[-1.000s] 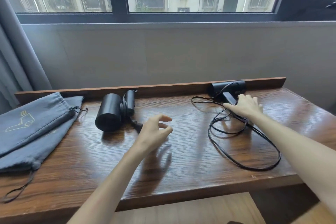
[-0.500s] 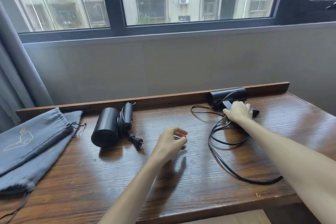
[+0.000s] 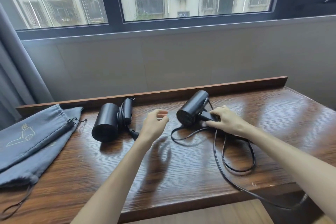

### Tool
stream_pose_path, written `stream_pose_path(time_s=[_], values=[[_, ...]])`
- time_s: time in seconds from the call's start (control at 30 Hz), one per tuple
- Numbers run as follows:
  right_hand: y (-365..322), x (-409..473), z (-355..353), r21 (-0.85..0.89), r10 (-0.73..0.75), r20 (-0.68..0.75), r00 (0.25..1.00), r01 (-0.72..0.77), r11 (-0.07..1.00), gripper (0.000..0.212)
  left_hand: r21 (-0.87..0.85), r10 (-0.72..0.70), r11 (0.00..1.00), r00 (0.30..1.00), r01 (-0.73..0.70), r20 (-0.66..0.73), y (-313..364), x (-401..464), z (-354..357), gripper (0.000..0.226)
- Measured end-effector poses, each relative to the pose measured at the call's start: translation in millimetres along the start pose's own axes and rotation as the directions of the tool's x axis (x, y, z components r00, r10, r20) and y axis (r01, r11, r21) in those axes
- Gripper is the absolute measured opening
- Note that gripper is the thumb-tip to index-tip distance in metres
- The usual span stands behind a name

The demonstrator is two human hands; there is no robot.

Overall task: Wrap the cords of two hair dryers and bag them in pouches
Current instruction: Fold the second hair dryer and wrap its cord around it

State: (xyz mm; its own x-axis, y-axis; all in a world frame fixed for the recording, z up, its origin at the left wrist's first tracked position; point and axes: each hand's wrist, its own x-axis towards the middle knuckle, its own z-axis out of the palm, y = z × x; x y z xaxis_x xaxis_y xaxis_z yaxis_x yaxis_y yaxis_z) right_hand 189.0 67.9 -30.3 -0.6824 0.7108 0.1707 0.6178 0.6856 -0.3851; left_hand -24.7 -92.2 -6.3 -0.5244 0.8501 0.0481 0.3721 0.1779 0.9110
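Fingers (image 3: pixel 211 123) of the right hand (image 3: pixel 224 122) curl round the folded handle of the right hair dryer (image 3: pixel 192 108), clamped on it. The barrel of this dryer runs diagonally, its grilled round end pointing toward the viewer and to the left, its other end angled up toward the raised back edge (image 3: pixel 245 84) of the table (image 3: pixel 181 178). Its loose cord (image 3: pixel 234 154) trails from under those fingers in wide loops across the wood on the near side of the hand, and one strand runs off the front edge at the right.

The left hand (image 3: pixel 154 125) hovers just left of that dryer, touching nothing, fingers apart and loosely bent, thumb and forefinger nearly meeting. Left of those fingers lies the left hair dryer (image 3: pixel 107 123), its barrel pointing toward the viewer and slightly left, handle folded alongside, its wrapped cord (image 3: pixel 122 117) bundled against the handle, with the plug lying by the left wrist.

Further left, two grey pouches (image 3: pixel 31 143) lie flat and overlapping, reaching the table's left side. Their mouths are drawn together and point toward the left dryer; whether anything is inside cannot be told. A drawstring (image 3: pixel 16 205) trails near the front edge.

Bare wood stretches on the near side of both hands and to the right of the right hand.
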Motion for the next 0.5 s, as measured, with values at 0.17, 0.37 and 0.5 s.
stream_pose_path(time_s=[0.17, 0.37, 0.5], values=[[-26.6, -5.9, 5.4, 0.031, -0.177, 0.111, 0.978, 0.174, 0.984, 0.038, -0.057, -0.126, 0.99, 0.992, 0.127, 0.016, -1.1, -5.8, 0.9, 0.049], [-45.0, -4.0, 6.6, 0.075, -0.223, 0.212, 0.951, 0.212, 0.974, 0.049, -0.056, -0.167, 0.984, 0.986, 0.168, 0.019, -6.7, -14.2, 1.4, 0.065], [-52.6, 2.0, 9.5, 0.093, -0.277, 0.244, 0.93, 0.262, 0.961, 0.041, -0.013, -0.15, 0.989, 0.989, 0.15, -0.004, -9.1, -16.4, 3.3, 0.072]])
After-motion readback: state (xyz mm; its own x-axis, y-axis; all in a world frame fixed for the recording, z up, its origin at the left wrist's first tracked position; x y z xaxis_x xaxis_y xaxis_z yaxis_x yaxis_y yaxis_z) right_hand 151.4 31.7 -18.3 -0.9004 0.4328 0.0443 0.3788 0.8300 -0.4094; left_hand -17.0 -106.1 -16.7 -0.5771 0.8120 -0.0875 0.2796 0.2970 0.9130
